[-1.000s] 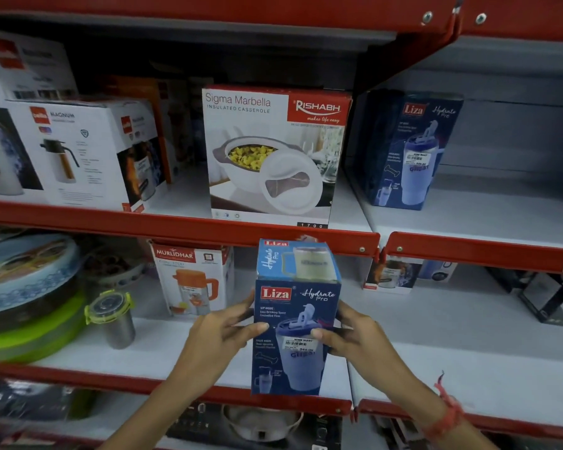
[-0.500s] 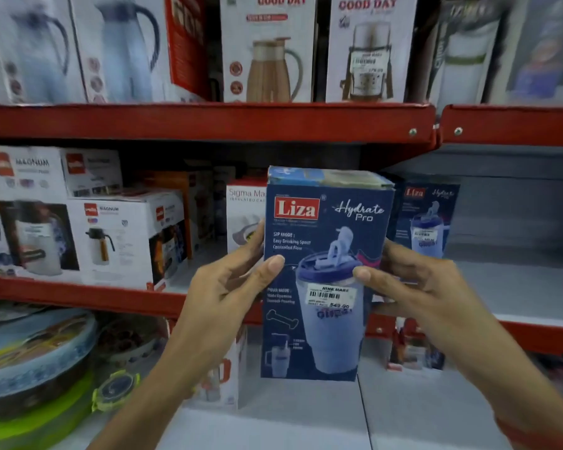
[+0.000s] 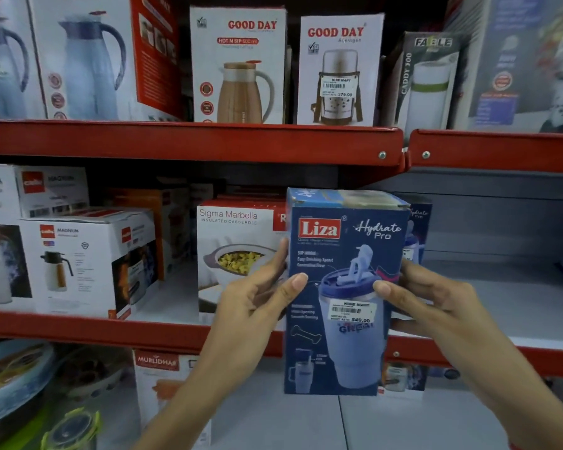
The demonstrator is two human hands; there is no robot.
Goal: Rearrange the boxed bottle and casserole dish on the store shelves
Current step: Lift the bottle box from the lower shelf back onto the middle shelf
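Note:
I hold a blue Liza Hydrate Pro bottle box (image 3: pixel 345 241) upright in front of the middle shelf. My left hand (image 3: pixel 257 293) grips its left side with the thumb on the front, and my right hand (image 3: pixel 426 297) grips its right side. Behind it on the middle shelf stands the white Sigma Marbella casserole box (image 3: pixel 234 248), partly covered by the held box and my left hand. A second blue Liza box (image 3: pixel 418 228) peeks out behind the held one on the right.
Red shelf edges (image 3: pixel 176 141) run across the view. White flask boxes (image 3: pixel 78 264) fill the middle shelf's left. Good Day boxes (image 3: pixel 238 66) stand on the upper shelf. The grey middle shelf (image 3: pixel 517 303) shows bare surface to the right. A Murlidhar box (image 3: pixel 163 378) sits below.
Both hands lifted the blue bottle box from the lower shelf up to the middle shelf's level. The view tilted up, and the upper shelf came into sight.

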